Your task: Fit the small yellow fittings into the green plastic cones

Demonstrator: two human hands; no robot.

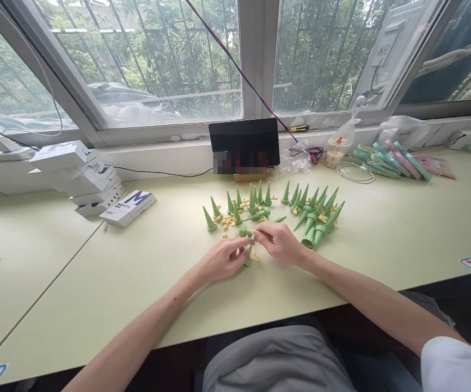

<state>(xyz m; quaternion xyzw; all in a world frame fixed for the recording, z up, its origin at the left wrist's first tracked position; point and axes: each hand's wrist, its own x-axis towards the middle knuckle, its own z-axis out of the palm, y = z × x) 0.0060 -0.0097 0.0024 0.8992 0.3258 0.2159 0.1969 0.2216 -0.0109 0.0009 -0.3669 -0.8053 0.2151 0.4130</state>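
My left hand [225,258] is curled, its fingers closed on a green plastic spike [248,262], most of which they hide. Close beside it, my right hand [278,243] has thumb and finger pinched together over the spike's upper end; what they hold is too small to make out. A ribbed green cap end [244,231] lies just behind the fingertips. By the left hand rests a yellow valve piece [255,256]. Beyond the hands stand several green spikes [209,220] among loose yellow valves [227,221]. Another group of green spikes [320,231], some with yellow valves fitted, is to the right.
A stack of white boxes [92,182] is at the back left, one box [129,208] lying before it. A black tablet [244,144] leans by the window. Behind the right group are a bagged cup [337,149], a coiled white cable [355,172] and colored packets [401,159].
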